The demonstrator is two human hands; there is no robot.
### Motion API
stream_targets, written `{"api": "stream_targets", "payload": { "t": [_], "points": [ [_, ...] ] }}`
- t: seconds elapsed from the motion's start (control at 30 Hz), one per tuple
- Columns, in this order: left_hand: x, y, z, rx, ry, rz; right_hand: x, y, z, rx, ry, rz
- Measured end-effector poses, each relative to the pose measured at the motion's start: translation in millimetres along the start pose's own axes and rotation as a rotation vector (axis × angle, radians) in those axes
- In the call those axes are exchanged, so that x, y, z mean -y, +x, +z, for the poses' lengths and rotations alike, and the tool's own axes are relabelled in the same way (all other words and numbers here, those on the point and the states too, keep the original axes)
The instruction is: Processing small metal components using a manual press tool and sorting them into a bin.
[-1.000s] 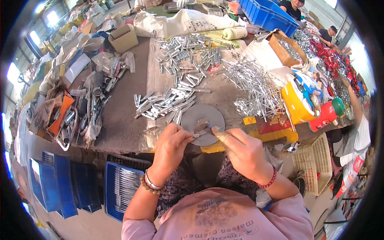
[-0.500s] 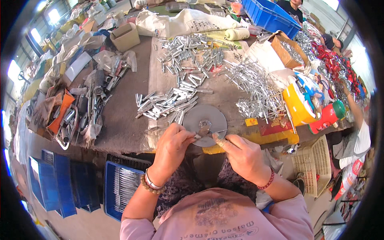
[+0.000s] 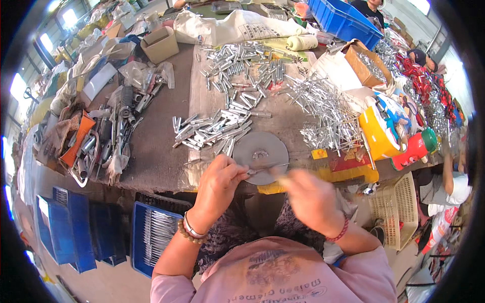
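Observation:
My left hand (image 3: 218, 186) is closed in a pinch on one end of a thin metal rod (image 3: 270, 167). The rod's other end points right, over a grey round disc (image 3: 270, 143) with a raised hub at the table's near edge. My right hand (image 3: 309, 196) is smeared by motion just right of the disc; whether its fingers hold anything does not show. Beyond the disc, to the left, lies a heap of short silver metal tubes (image 3: 217, 127), with more tubes (image 3: 237, 60) farther back. Thin metal rods with small fittings (image 3: 331, 118) are piled to the right.
On the left are mixed tools and parts with an orange piece (image 3: 78, 139). At the right stand a yellow container (image 3: 376, 134) and a red-green bottle (image 3: 414, 149). Below the table edge are a blue bin (image 3: 139, 242) of metal rods and a cream basket (image 3: 406, 202). Other people are farther off.
My right hand has moved slightly right and down, away from the disc's hub, and is now blurred. A small brownish piece over the hub is gone. My left hand keeps its pinch.

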State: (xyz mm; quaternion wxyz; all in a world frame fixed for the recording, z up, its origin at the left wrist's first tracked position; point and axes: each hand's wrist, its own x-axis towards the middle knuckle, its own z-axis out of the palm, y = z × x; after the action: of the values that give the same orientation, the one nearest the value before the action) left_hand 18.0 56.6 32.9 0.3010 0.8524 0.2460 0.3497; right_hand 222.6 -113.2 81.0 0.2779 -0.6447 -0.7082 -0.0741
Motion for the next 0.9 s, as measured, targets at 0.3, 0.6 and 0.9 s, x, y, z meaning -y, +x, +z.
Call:
{"api": "stream_targets", "payload": {
  "t": [0.3,0.6,0.9],
  "points": [
    [3,0,1,-0.006,-0.007,0.013,8,9,-5,-0.236,0.157,0.075],
    [-1,0,-1,0.015,0.006,0.017,-12,20,9,0.047,0.277,0.199],
    [-2,-2,-1,0.01,0.054,0.007,-3,13,17,0.172,-0.018,0.126]
  ]
}}
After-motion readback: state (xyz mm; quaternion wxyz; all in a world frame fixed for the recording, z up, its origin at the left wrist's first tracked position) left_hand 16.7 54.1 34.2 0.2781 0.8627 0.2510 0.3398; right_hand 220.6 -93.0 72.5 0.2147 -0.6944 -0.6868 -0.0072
